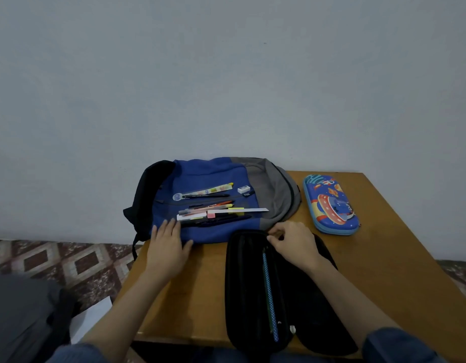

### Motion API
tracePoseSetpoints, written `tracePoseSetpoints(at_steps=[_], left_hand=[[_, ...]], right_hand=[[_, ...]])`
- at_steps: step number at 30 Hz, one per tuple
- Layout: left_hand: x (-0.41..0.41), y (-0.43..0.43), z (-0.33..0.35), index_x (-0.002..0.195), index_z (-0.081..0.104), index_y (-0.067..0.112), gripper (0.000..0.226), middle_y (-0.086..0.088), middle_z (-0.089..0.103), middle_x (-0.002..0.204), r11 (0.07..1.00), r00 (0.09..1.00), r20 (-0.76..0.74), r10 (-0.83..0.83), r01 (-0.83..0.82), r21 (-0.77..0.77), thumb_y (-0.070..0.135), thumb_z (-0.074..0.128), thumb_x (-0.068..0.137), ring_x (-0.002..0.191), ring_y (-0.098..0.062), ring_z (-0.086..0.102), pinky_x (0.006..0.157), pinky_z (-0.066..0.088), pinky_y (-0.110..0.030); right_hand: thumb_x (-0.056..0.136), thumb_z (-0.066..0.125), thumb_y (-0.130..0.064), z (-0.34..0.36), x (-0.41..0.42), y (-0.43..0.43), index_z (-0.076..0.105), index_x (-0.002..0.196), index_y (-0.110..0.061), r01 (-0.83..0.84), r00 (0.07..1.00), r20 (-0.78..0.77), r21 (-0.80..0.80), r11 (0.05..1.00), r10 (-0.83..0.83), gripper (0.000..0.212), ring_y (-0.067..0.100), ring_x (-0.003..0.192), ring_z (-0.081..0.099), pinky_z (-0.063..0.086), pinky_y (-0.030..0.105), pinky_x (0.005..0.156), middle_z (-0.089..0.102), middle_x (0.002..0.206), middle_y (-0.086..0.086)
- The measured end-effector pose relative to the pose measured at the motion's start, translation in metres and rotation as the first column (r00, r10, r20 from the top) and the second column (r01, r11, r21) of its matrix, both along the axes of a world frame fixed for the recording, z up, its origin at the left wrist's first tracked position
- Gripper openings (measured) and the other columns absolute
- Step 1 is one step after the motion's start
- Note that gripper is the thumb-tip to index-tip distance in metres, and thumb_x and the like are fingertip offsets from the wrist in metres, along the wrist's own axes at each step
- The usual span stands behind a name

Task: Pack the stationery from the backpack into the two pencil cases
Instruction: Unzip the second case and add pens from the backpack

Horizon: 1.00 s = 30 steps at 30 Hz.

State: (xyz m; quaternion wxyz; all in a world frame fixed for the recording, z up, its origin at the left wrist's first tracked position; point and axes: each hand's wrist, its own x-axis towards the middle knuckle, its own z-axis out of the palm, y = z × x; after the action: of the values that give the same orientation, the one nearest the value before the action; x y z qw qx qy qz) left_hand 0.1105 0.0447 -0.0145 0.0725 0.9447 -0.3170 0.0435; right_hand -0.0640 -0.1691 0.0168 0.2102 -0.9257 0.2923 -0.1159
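A blue and grey backpack (213, 174) lies flat at the back of the wooden table (383, 258). On it lie several pens, rulers and erasers (216, 208). My left hand (167, 244) rests flat on the backpack's near edge, fingers straight, touching the nearest items. A black pencil case (250, 297) lies open in front of me with a blue dotted pencil (269, 292) inside. My right hand (292, 242) has its fingers curled at the far end of the black case; what it pinches is hidden. A blue space-themed pencil case (330, 205) lies shut at the right.
The table stands against a plain wall (226, 74). Patterned floor tiles (56, 260) show on the left, with a dark grey cloth (24, 318) and a white sheet (93, 318) on the floor near the table's corner.
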Motion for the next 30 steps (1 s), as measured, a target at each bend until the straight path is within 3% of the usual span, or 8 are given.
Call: tracePoseSetpoints(at_steps=[2, 5, 9, 14, 19, 26, 30], left_hand=[[-0.002, 0.008, -0.02, 0.149, 0.01, 0.009, 0.071, -0.007, 0.007, 0.158, 0.999, 0.998, -0.046, -0.032, 0.033, 0.04, 0.053, 0.025, 0.096, 0.146, -0.02, 0.001, 0.119, -0.005, -0.037], [-0.006, 0.015, -0.04, 0.149, 0.008, 0.01, 0.088, -0.005, 0.004, 0.158, 0.992, 0.997, -0.056, -0.047, 0.04, -0.119, 0.064, 0.0, 0.08, 0.145, -0.017, -0.004, 0.114, -0.012, -0.03], [-0.006, 0.014, -0.043, 0.149, 0.011, 0.011, 0.082, -0.002, 0.008, 0.157, 0.982, 0.998, -0.048, -0.031, 0.021, -0.19, 0.059, 0.006, 0.083, 0.145, -0.014, -0.001, 0.113, -0.012, -0.026], [-0.007, 0.015, -0.04, 0.147, 0.018, 0.008, 0.088, -0.005, 0.017, 0.156, 0.964, 0.999, -0.045, -0.031, 0.018, -0.265, 0.054, -0.008, 0.077, 0.145, -0.016, 0.008, 0.112, -0.011, -0.023], [-0.007, 0.015, -0.042, 0.144, 0.03, 0.005, 0.084, -0.007, 0.028, 0.152, 0.948, 0.999, -0.037, -0.036, 0.022, -0.317, 0.052, -0.003, 0.082, 0.144, -0.018, 0.017, 0.113, -0.006, -0.025], [-0.007, 0.014, -0.042, 0.144, 0.03, 0.008, 0.072, -0.005, 0.027, 0.153, 0.944, 0.999, -0.033, -0.025, 0.012, -0.33, 0.049, 0.008, 0.09, 0.144, -0.015, 0.015, 0.113, -0.007, -0.023], [-0.007, 0.015, -0.043, 0.145, 0.028, 0.01, 0.065, -0.003, 0.025, 0.154, 0.945, 0.999, -0.043, -0.021, 0.006, -0.328, 0.044, 0.015, 0.091, 0.144, -0.014, 0.013, 0.112, -0.01, -0.021]], right_hand=[[0.086, 0.061, -0.03, 0.004, 0.009, 0.006, 0.072, 0.098, -0.019, -0.019, 0.999, 0.05, 0.002, 1.0, 0.018, 0.019, 0.016, 0.093, 0.063, 0.047, 0.026, 0.073, 0.07, 0.098, -0.002], [0.087, 0.061, -0.026, 0.007, 0.026, 0.014, 0.072, 0.097, -0.018, -0.059, 0.995, 0.079, 0.003, 0.998, 0.059, 0.016, 0.016, 0.089, 0.062, 0.047, 0.027, 0.073, 0.069, 0.098, -0.002], [0.088, 0.06, -0.024, 0.01, 0.047, 0.025, 0.072, 0.099, -0.017, -0.113, 0.99, 0.08, -0.013, 0.994, 0.113, 0.017, 0.016, 0.088, 0.063, 0.048, 0.026, 0.073, 0.07, 0.097, -0.001], [0.091, 0.055, -0.019, 0.011, 0.081, 0.047, 0.069, 0.107, -0.014, -0.236, 0.97, 0.049, -0.036, 0.971, 0.238, 0.022, 0.018, 0.104, 0.059, 0.049, 0.031, 0.087, 0.068, 0.11, 0.001], [0.092, 0.051, -0.016, -0.002, 0.115, 0.065, 0.062, 0.121, -0.014, -0.327, 0.943, -0.094, -0.084, 0.941, 0.319, 0.031, 0.024, 0.113, 0.056, 0.048, 0.036, 0.091, 0.062, 0.122, 0.007], [0.085, 0.053, -0.001, -0.006, 0.138, 0.067, 0.052, 0.12, -0.009, -0.331, 0.936, -0.203, -0.238, 0.913, 0.287, 0.036, 0.029, 0.109, 0.053, 0.045, 0.035, 0.073, 0.06, 0.118, 0.011], [0.085, 0.053, 0.0, -0.006, 0.14, 0.07, 0.043, 0.122, -0.008, -0.367, 0.917, -0.266, -0.27, 0.89, 0.297, 0.039, 0.031, 0.111, 0.05, 0.044, 0.036, 0.076, 0.056, 0.12, 0.013]])
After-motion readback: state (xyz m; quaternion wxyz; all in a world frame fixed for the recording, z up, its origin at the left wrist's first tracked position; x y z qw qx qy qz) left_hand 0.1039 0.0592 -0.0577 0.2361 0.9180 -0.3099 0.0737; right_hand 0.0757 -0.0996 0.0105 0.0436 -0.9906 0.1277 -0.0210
